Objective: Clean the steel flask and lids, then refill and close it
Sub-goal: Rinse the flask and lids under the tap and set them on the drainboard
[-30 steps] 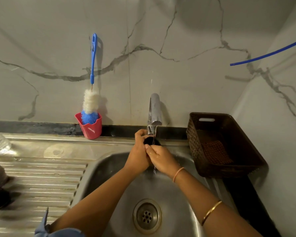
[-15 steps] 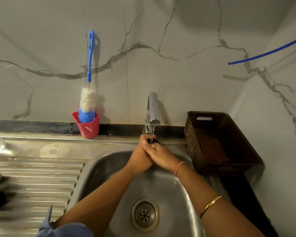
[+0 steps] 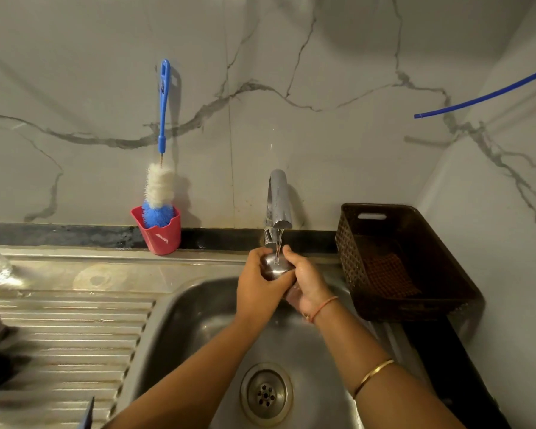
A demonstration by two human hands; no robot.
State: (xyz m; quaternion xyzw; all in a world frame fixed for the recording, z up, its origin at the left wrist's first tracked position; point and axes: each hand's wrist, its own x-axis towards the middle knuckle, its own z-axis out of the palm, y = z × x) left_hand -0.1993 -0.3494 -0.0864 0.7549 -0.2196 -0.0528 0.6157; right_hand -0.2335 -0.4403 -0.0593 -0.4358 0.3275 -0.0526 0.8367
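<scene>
The steel sink (image 3: 192,320) fills the lower half of the view, with its ribbed drainboard (image 3: 62,335) on the left and a brown basket (image 3: 347,261) on the right. The tap (image 3: 278,196) stands at the back edge and a thin stream of water (image 3: 278,243) runs from it.

Both hands meet directly under this stream, over the back part of the basin. The left hand (image 3: 256,292) comes from the left and the right hand (image 3: 308,283) from the right and a little lower. Their fingers are curled around a small rounded steel lid (image 3: 273,269), which sits between the two palms. The water falls on its domed top side.

I judge this is the rinsing of one lid. The next move depends on the open side of the lid, which I cannot see; it seems to face down or toward the palms. Both hands are equally close, so either can turn it. The flask itself I cannot make out clearly.
</scene>
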